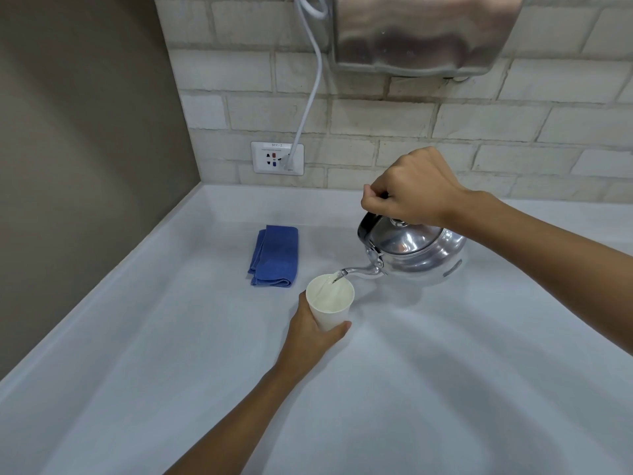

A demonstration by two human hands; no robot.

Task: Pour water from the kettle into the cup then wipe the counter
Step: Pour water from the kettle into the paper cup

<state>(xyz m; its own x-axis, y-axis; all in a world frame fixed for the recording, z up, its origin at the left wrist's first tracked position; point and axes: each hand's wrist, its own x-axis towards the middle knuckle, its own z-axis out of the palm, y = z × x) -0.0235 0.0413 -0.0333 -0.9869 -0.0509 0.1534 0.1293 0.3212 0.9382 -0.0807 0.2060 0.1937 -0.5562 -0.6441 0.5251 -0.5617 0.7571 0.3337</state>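
My right hand (pixel 412 190) grips the black handle of a shiny metal kettle (pixel 416 250), which is tilted to the left above the counter. Its thin spout hangs over the rim of a white paper cup (pixel 330 301), and a stream of water runs from the spout into the cup. My left hand (pixel 310 332) wraps around the cup's lower half and holds it upright just above the white counter (pixel 445 389). A folded blue cloth (pixel 275 255) lies flat on the counter, to the left of the kettle and behind the cup.
A brown wall (pixel 85 149) borders the counter on the left and a pale brick wall (pixel 479 125) stands at the back. A white power socket (pixel 277 158) with a plugged-in white cable (pixel 310 97) is on the brick wall. A steel wall-mounted unit (pixel 424 32) hangs above the kettle.
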